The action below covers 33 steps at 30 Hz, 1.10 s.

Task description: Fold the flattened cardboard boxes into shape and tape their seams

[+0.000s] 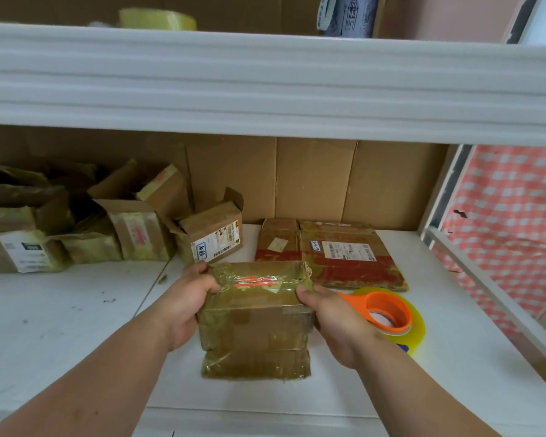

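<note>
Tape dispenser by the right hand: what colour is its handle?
Orange, on the tape dispenser holding a yellowish tape roll; clearest in the head view.

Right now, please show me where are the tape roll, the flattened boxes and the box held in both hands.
tape roll (418, 323), head view: its yellow outer rim.
flattened boxes (353, 263), head view: red-taped top face.
held box (256, 323), head view: near cardboard face.

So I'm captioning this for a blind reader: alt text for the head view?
Both hands, left hand and right hand, grip a taped cardboard box over a white table. A tape dispenser sits beside the right hand.
</note>
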Motion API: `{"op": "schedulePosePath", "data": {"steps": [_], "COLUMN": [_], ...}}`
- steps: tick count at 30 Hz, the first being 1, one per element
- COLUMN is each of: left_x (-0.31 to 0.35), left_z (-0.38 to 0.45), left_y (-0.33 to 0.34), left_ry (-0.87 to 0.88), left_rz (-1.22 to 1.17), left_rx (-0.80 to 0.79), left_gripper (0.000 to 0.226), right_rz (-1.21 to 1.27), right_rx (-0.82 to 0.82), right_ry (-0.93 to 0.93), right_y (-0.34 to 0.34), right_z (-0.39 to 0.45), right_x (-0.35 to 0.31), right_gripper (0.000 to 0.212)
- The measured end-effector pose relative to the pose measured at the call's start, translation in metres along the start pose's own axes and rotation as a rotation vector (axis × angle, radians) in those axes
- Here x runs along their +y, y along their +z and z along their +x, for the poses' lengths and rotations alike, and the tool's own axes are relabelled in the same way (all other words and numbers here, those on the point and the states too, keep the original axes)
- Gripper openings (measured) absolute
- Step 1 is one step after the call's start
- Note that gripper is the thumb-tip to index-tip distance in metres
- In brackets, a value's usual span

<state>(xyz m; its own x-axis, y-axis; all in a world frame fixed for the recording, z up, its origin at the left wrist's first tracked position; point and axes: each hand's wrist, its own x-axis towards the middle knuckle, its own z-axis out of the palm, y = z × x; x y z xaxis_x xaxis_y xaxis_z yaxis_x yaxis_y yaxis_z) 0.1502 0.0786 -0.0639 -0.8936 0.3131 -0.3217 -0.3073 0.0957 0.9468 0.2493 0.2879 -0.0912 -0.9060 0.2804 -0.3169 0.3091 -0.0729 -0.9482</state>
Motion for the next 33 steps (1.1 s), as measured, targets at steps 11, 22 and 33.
{"op": "schedulePosePath", "data": {"steps": [11, 22, 33], "left_x": [0.009, 0.002, -0.018], "left_z": [0.004, -0.001, -0.004], "left_y": [-0.025, -0.009, 0.014], "left_ry": [0.153, 0.354, 0.22], "left_rz": [0.279, 0.657, 0.337], "left_rx": [0.121, 0.153, -0.247], "left_gripper": [0.052, 0.031, 0.081], "right_rz": [-0.042, -0.287, -0.6], "right_rx": [0.138, -0.156, -0.107], "right_ry": [-0.136, -0.212, -0.401], "right_y": [0.002, 0.002, 0.014], "right_z": [-0.025, -0.04, -0.041], "right_x": [-0.009, -0.003, 0.001], "right_gripper": [0.041, 0.028, 0.051]}}
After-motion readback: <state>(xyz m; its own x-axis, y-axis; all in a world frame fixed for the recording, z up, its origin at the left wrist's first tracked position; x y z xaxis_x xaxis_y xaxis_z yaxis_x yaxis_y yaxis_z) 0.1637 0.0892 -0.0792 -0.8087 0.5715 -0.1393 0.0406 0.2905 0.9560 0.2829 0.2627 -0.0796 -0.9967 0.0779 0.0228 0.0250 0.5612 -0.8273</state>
